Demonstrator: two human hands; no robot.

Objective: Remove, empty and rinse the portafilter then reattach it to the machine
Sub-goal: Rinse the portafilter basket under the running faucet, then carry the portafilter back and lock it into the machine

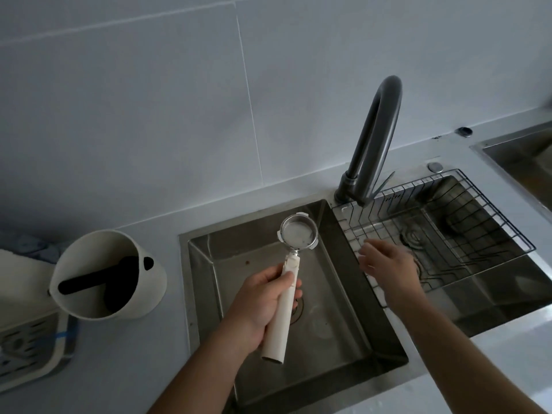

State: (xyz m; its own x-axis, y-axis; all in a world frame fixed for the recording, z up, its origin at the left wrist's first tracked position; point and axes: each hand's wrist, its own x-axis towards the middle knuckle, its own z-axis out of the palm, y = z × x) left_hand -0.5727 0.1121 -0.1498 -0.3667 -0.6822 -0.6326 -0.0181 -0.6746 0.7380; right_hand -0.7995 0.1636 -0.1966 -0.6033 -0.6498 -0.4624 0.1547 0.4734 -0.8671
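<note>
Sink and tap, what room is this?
Most likely a kitchen, perhaps a coffee corner. There is a steel sink under a dark tap, a wire rack beside it, and the left hand holds a portafilter.

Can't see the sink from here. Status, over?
Left hand grips portafilter handle, basket up over left basin. Right hand open, empty, over wire rack. Faucet dry. Nothing blocking.

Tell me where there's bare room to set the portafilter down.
Bare counter lies between the white bin and the left sink basin, in front of both. That basin's floor is also clear, below the portafilter held in the left hand. Crowded: the right basin, filled by the wire rack under the right hand.
</note>
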